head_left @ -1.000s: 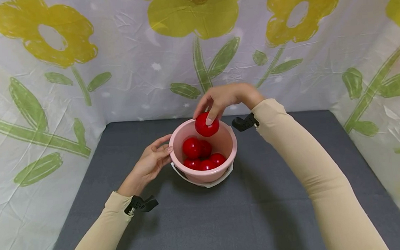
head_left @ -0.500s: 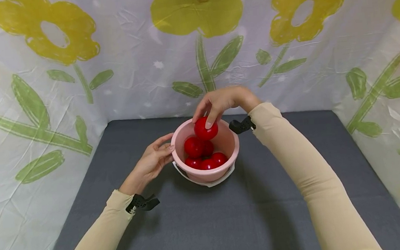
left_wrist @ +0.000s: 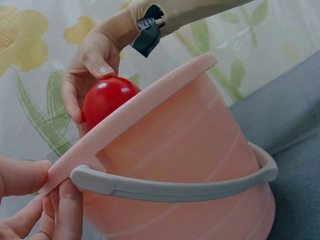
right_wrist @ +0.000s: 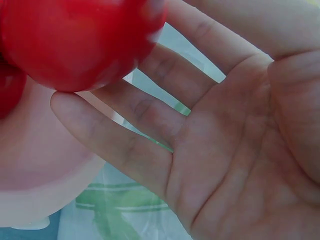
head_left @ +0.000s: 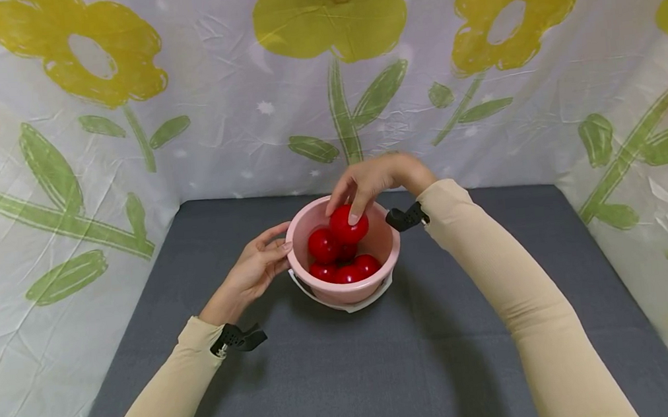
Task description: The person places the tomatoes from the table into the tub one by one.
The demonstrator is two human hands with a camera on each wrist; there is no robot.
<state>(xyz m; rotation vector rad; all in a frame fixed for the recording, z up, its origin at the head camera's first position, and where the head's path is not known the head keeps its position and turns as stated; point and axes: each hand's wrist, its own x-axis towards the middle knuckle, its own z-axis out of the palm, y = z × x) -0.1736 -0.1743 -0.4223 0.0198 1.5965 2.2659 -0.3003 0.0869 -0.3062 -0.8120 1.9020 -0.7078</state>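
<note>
My left hand (head_left: 258, 268) pinches the rim of a pink bucket (head_left: 388, 257) at its left side, thumb over the rim and fingers outside, as the left wrist view shows. Above the bucket's mouth my right hand (head_left: 374, 180) holds a glossy red tomato (head_left: 349, 225) by its fingertips and thumb. That tomato is partly below the far rim and overlaps the others in the head view. Several more red tomatoes (head_left: 323, 246) lie on the bucket's bottom. A pale handle (left_wrist: 175, 191) hangs down the bucket's front.
The bucket stands on a dark grey cloth-covered table (head_left: 349, 379), towards its far edge. Behind and at both sides hangs a white curtain (head_left: 212, 113) printed with yellow flowers. Black wrist cameras (head_left: 238, 338) sit at both cuffs.
My right hand has lowered the held tomato deeper into the bucket, closer to the other tomatoes. The left hand keeps its hold on the rim. The head view has shifted slightly.
</note>
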